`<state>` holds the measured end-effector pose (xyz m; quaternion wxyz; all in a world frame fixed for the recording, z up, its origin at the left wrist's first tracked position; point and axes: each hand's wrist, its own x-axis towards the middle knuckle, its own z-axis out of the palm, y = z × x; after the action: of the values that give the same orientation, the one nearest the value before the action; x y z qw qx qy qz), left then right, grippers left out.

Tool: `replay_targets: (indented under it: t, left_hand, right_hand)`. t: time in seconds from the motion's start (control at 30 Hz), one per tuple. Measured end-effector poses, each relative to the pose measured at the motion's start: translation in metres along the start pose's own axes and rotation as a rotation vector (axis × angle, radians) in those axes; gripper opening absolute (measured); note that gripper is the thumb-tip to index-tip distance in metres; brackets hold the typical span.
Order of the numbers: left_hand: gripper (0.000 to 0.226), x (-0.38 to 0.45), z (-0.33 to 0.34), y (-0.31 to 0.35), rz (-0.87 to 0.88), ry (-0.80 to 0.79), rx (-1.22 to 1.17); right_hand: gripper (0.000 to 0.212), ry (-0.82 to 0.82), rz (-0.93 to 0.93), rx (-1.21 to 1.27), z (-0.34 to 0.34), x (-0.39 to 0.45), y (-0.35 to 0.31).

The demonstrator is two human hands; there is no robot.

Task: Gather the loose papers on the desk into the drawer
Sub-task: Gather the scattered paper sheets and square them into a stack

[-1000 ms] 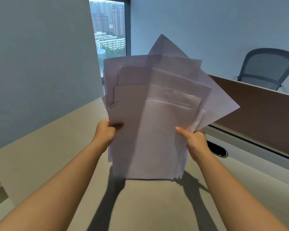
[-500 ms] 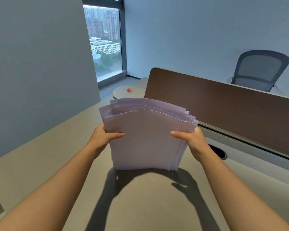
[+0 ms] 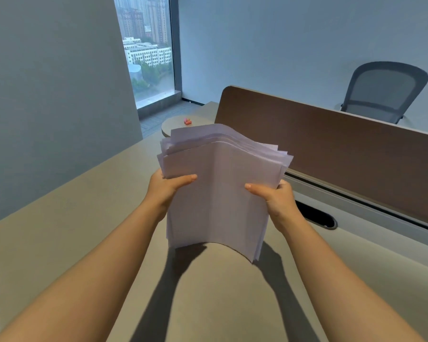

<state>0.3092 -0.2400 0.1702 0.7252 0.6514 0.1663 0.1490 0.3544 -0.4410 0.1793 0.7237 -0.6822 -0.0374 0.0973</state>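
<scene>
Beige desk (image 3: 59,243) runs forward to a brown divider (image 3: 344,149); grey chair (image 3: 383,92) behind it. No drawer in view.

Stack of papers (image 3: 220,193) held upright, its lower edge just above the desk or touching it; I cannot tell which. Top edges fan unevenly and the sheets bow.

Left hand (image 3: 166,186) pinches the stack's left edge, thumb across the front. Right hand (image 3: 274,196) does the same on the right.

Risk: the bowed, unaligned sheets could slip out and scatter if either pinch loosens. Ragged edges may catch on the drawer.

Small pink thing (image 3: 187,121) lies well beyond.
</scene>
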Motion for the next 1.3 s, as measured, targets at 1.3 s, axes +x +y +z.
replay_targets:
  t: [1.3]
  left_hand:
    - [0.016, -0.022, -0.009, 0.044, 0.106, 0.103, 0.080]
  right_hand:
    - [0.026, 0.002, -0.091, -0.033, 0.005, -0.044, -0.006]
